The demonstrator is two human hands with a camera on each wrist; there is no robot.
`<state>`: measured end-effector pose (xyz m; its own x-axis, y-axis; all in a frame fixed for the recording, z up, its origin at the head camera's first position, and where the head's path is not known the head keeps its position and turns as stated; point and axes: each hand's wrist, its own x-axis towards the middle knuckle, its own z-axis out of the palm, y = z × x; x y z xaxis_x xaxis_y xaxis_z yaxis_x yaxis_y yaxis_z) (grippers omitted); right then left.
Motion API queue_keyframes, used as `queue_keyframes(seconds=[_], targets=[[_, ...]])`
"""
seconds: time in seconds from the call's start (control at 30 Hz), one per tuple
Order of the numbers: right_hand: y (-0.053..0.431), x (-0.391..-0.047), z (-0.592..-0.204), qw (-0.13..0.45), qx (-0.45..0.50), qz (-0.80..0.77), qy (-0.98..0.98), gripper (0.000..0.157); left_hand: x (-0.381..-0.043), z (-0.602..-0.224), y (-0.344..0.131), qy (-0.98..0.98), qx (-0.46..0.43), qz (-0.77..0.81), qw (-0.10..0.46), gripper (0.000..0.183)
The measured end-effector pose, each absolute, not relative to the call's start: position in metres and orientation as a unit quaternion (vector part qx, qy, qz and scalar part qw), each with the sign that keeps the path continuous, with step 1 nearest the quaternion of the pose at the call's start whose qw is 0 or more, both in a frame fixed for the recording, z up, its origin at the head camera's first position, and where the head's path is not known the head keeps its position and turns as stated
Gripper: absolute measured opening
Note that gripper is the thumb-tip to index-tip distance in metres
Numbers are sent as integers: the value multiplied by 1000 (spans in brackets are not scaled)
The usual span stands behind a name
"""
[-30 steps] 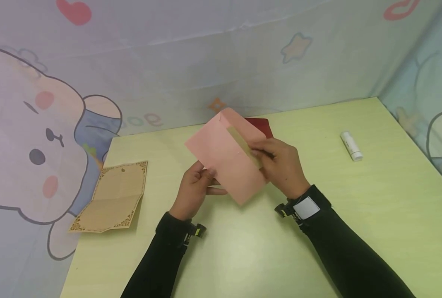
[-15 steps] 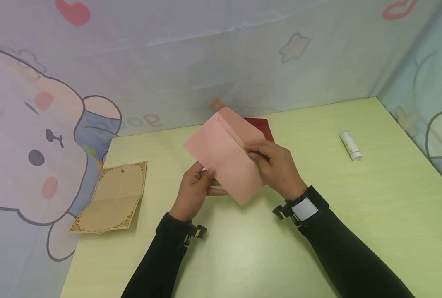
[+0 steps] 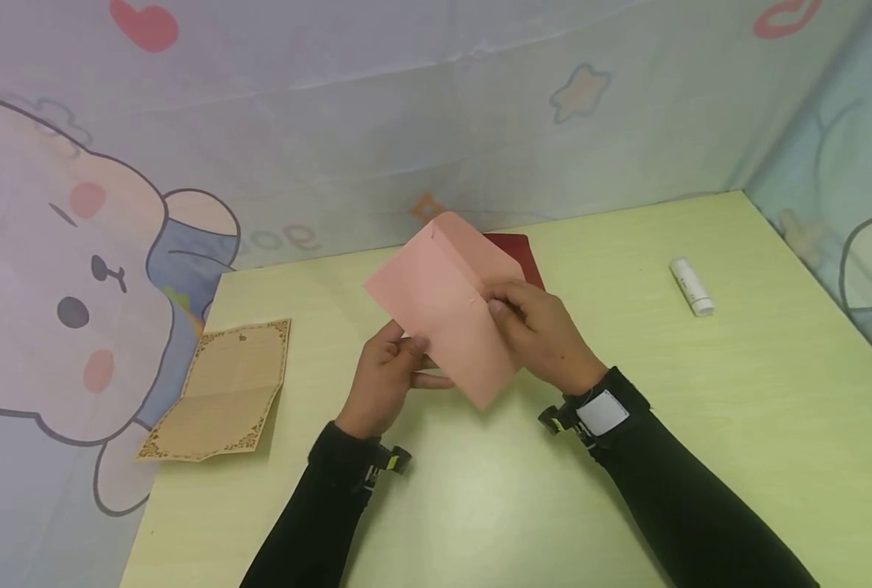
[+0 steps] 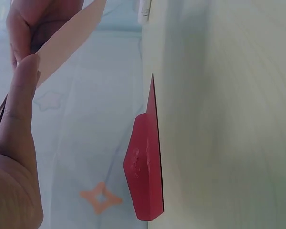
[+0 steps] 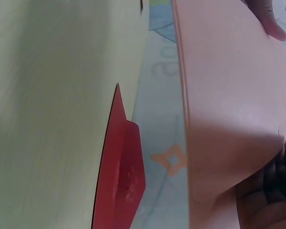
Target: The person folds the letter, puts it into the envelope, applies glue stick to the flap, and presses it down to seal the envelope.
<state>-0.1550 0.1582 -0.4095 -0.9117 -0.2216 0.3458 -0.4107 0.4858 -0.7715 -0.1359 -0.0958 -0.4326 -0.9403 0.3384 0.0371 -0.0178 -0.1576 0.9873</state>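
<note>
A pink envelope is held up at a slant above the table, its flap folded open toward the far right. My left hand pinches its lower left edge, thumb on the front and fingers behind. At the mouth, my right hand grips the envelope's edge between thumb and fingers. No tan paper shows at the mouth now. In the right wrist view the pink envelope spans between both hands, and its edge looks layered. Behind it lies a red envelope with its flap raised, mostly covered in the head view.
A tan letter sheet with an ornate border and a fold crease lies at the table's left edge. Over on the right is a white glue stick. A printed cloth backdrop rises behind the pale yellow-green table.
My right hand has moved slightly left and pushed the tan strip down into the pink envelope, where it is out of sight. The left hand keeps its hold.
</note>
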Motion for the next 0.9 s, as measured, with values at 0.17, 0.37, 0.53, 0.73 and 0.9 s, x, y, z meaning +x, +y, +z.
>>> queue_keyframes(seconds=[0.17, 0.37, 0.53, 0.73, 0.9], targets=[[161, -157, -406, 131, 207, 436, -866, 27, -137, -431, -96, 633, 116, 757, 111, 31], [171, -161, -403, 214, 170, 413, -869, 45, -137, -433, -94, 597, 112, 789, 98, 33], [180, -163, -401, 113, 105, 515, -843, 74, -135, -436, -94, 557, 109, 818, 97, 35], [184, -162, -404, -37, 52, 605, -794, 59, -132, -440, -95, 562, 101, 813, 111, 34], [195, -162, -408, -25, 73, 559, -826, 41, -134, -436, -113, 612, 83, 780, 100, 36]])
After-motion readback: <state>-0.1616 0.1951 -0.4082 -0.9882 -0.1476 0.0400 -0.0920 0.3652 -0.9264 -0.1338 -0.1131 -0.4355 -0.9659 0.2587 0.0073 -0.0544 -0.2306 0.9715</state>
